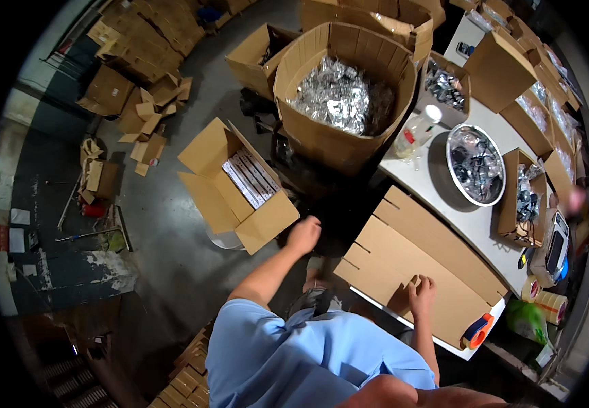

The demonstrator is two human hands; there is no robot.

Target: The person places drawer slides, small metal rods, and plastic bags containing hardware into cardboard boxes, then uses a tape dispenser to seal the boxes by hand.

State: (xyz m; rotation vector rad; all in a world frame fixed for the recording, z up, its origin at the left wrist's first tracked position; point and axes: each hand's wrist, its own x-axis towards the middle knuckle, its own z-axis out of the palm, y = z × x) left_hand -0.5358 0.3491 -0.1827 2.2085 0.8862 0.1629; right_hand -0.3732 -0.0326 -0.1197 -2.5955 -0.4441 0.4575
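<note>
Work appears partly done: white boxes [252, 178] sit inside the carton [232, 200], its flaps [267, 222] unsealed, while flat cardboard [410, 248] lies unfolded on the table [510, 266] beneath the right hand [422, 296], fingers loosely spread; whether the left hand's [304, 235] curled fingers grip anything cannot be told.

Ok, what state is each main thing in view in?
Left hand: fingers curled, beside the carton
Right hand: fingers bent, at the sheet, contact unclear
Carton: flaps spread, partly filled with slim boxes
Cardboard sheet: laid out, not assembled
Large box: open, heaped with shiny packets
Metal bowl: filled with bagged parts
</note>
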